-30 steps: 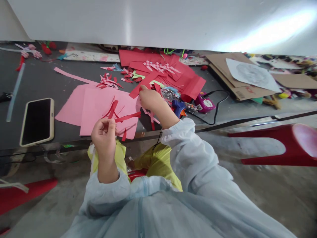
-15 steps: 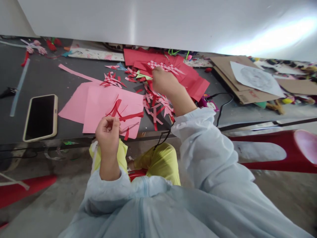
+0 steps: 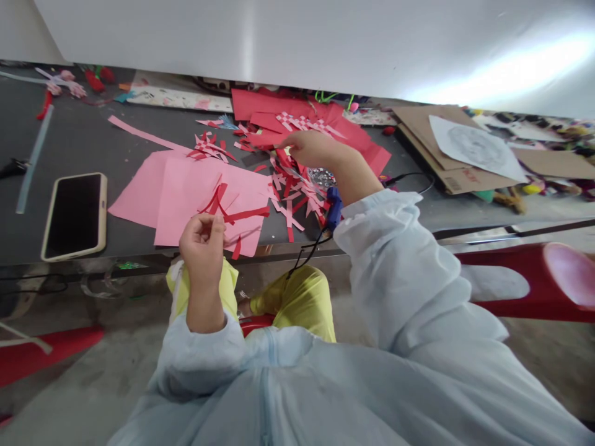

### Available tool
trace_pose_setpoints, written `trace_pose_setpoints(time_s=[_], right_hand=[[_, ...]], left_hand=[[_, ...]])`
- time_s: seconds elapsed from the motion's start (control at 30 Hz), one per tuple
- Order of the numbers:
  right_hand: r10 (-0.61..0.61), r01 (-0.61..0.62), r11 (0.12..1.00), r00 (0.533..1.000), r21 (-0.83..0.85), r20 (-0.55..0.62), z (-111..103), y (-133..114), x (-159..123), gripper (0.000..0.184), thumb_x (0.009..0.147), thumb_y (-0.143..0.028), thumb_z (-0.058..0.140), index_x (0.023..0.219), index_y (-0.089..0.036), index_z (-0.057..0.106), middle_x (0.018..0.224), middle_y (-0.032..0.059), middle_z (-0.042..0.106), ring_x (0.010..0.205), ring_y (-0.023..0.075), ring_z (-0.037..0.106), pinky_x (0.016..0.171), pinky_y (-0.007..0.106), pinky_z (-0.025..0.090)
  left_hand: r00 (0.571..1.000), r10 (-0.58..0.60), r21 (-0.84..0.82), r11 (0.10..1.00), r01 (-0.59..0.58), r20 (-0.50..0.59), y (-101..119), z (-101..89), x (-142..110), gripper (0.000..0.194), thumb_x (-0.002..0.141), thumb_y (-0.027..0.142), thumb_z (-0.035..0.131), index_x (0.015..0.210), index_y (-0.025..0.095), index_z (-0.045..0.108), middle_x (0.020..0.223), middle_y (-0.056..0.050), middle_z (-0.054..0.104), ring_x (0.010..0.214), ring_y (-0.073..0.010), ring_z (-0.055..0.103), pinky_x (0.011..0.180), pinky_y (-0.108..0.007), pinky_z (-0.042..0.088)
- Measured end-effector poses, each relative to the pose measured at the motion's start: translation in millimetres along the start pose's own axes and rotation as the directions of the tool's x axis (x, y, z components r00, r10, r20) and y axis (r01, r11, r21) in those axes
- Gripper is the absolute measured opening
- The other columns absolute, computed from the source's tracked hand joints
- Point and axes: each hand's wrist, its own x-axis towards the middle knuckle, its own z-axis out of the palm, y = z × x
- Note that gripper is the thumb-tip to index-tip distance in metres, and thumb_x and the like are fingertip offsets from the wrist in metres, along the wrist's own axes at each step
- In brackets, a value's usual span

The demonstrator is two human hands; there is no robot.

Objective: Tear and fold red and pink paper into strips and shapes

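My left hand [image 3: 203,239] hovers at the near edge of the dark table, fingers pinched on a bundle of thin red paper strips [image 3: 235,215] that fan out over the pink paper sheets [image 3: 186,192]. My right hand [image 3: 310,148] reaches further back over a loose pile of red and pink strips [image 3: 292,198], its fingers curled down against the red paper sheets [image 3: 353,142]; what they hold, if anything, is hidden. A woven red-and-white strip piece [image 3: 304,124] lies just behind that hand.
A phone [image 3: 74,214] lies face up at the left. A blue glue gun [image 3: 333,207] with a black cord sits by my right sleeve. Cardboard and a drawing [image 3: 474,145] lie at the right. A red stool [image 3: 534,279] stands right of me.
My right hand went from the near strip pile back to the red sheets, then eased slightly nearer. My left hand stayed put with its strips.
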Motion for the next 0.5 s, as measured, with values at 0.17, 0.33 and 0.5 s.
trace_pose_setpoints(time_s=[0.17,0.33,0.5], right_hand=[[-0.009,0.010,1.000,0.993,-0.006,0.121,9.0,-1.4,-9.1,0.058,0.070,0.007,0.045,0.108,-0.020,0.079,0.117,0.0081,0.078,0.107,0.0269,0.072,0.094,0.039,0.055],[0.056,-0.049,0.998,0.987,-0.045,0.153,16.1,8.0,-13.9,0.058,0.069,0.008,0.048,0.110,-0.018,0.079,0.118,0.0098,0.078,0.110,0.0293,0.071,0.092,0.039,0.054],[0.076,-0.068,0.997,0.975,-0.045,0.207,11.4,14.6,-19.6,0.058,0.069,0.005,0.048,0.112,-0.019,0.079,0.116,0.0088,0.078,0.105,0.0280,0.072,0.088,0.038,0.054]], left_hand=[[1.000,0.010,0.007,1.000,-0.010,0.003,-0.1,-0.2,0.0,0.017,0.074,0.030,0.073,0.071,0.018,0.061,0.058,0.005,0.059,0.043,-0.0048,0.053,0.042,-0.014,0.044],[1.000,0.020,0.008,1.000,-0.020,0.004,-1.8,-0.8,0.5,0.016,0.074,0.030,0.073,0.071,0.018,0.061,0.059,0.006,0.059,0.043,-0.0051,0.053,0.042,-0.015,0.044],[1.000,0.026,0.009,1.000,-0.026,0.008,-1.9,-1.7,1.7,0.017,0.074,0.030,0.073,0.072,0.018,0.061,0.058,0.006,0.059,0.043,-0.0055,0.053,0.042,-0.016,0.044]])
